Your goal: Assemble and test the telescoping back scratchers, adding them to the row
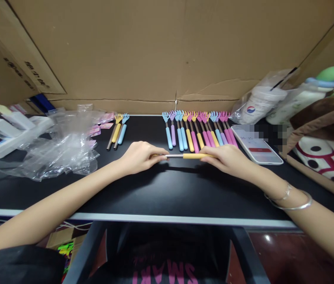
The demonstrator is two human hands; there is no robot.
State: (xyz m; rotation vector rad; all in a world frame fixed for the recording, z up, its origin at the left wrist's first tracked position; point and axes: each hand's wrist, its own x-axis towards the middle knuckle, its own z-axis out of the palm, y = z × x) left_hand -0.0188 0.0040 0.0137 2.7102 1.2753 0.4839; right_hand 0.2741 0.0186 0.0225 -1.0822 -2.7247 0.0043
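Left hand [140,157] clamped on the metal side of yellow-handled rod [187,156], right hand [226,158] on its grip | rod level over counter [155,197], near scratcher row [200,141] | risk: loose pinch could drop it; right hand might jostle row

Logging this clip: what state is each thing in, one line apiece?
Yellow-handled stick: held crosswise at both ends
Left hand: closed, pinching its metal end
Right hand: closed, pinching its yellow end
Clawed sticks: lying in two groups, claws pointing away
Plastic bags: crumpled, heaped
Phone: face up, screen lit
Cup: lidded, bagged
Cardboard box: open
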